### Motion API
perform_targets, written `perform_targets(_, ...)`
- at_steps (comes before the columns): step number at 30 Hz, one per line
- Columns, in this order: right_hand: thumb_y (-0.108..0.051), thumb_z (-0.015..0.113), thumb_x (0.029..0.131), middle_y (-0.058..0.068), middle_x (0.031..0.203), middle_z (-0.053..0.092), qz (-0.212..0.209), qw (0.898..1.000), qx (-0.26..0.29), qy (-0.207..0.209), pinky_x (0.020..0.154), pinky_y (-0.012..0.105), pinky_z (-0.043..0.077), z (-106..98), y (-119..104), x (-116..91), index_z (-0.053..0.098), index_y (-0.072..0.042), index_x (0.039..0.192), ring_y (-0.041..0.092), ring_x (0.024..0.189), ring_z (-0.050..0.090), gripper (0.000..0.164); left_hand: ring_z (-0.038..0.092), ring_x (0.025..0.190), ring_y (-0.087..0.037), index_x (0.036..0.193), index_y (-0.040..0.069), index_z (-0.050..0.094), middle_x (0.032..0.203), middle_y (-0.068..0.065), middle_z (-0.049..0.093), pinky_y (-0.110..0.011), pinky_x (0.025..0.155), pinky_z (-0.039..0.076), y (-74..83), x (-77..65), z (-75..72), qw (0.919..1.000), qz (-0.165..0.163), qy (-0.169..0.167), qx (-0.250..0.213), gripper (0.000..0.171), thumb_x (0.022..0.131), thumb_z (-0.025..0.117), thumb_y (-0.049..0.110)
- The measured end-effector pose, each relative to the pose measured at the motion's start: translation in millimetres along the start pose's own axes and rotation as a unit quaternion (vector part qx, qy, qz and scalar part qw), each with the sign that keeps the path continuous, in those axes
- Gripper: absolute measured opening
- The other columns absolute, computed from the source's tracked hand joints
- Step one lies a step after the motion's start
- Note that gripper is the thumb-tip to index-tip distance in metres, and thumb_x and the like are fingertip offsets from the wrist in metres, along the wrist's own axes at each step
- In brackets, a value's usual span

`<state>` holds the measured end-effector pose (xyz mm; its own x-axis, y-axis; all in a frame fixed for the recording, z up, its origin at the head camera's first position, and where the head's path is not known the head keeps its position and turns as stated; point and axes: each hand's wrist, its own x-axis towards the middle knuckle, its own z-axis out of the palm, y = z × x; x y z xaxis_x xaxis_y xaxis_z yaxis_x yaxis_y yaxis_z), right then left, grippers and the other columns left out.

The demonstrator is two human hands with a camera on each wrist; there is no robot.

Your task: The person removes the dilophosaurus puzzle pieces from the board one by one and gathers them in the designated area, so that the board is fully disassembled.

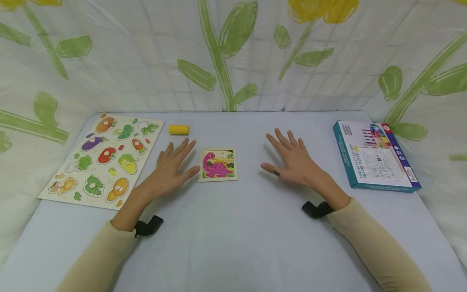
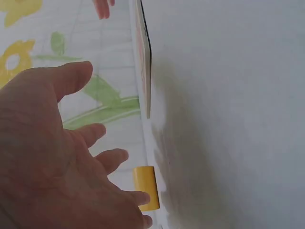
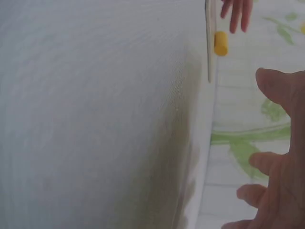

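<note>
Between the two hands, a small square dinosaur puzzle [image 1: 218,165] lies on the white table, its pink dinosaur facing up. My left hand [image 1: 173,168] hovers just left of it with fingers spread, the thumb tip right at the puzzle's edge in the head view. A yellow cylinder [image 1: 178,129] lies on its side beyond the left fingertips; in the left wrist view the yellow cylinder [image 2: 147,188] is partly covered by a finger. To the right of the puzzle, my right hand [image 1: 293,160] also has spread fingers and holds nothing, its shadow falling on the cloth below.
A vegetable knob-puzzle board [image 1: 82,194] lies at the left, partly under the left forearm in the head view. At the right lies a flat teal-and-white box [image 1: 383,162] with printed labels. A flower-patterned curtain [image 1: 146,52] hangs behind the table's back edge.
</note>
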<state>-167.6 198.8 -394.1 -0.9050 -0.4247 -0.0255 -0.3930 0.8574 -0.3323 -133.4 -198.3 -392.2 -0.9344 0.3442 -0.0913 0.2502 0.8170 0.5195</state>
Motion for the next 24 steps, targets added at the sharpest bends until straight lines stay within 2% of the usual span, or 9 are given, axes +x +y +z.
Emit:
perform_targets(8,-0.067,0.06,0.099,0.007,0.18,0.014,-0.015,0.999,0.042,-0.006,0.13,0.072,0.009,1.5,-9.6,6.9,0.025,-0.027,0.17,0.048,0.166,0.011,0.088,0.001,0.163,-0.056,0.166,0.016,0.036,0.178,-0.012,0.022,-0.083,0.122,-0.007,-4.0,9.0,5.3,0.9994,0.011,-0.024,-0.025,0.078,0.1,0.067,0.044)
perform_targets(16,-0.066,0.06,0.1,0.006,0.18,0.02,-0.018,0.997,0.064,-0.025,0.132,0.066,0.014,6.0,-19.3,17.0,0.029,-0.024,0.169,0.044,0.166,0.016,0.086,-0.004,0.166,-0.05,0.163,0.018,0.042,0.178,-0.006,0.027,-0.079,0.124,-0.011,-8.0,10.5,10.8,0.9983,0.016,-0.035,-0.043,0.077,0.097,0.074,0.04)
perform_targets(24,-0.062,0.062,0.1,0.006,0.178,0.026,-0.029,0.996,0.086,-0.023,0.131,0.062,0.023,10.3,-33.1,25.6,0.032,-0.023,0.168,0.04,0.163,0.026,0.084,-0.009,0.167,-0.045,0.159,0.018,0.048,0.178,-0.004,0.026,-0.076,0.124,-0.015,-12.1,10.6,16.5,0.9983,0.019,-0.033,-0.045,0.072,0.096,0.075,0.042)
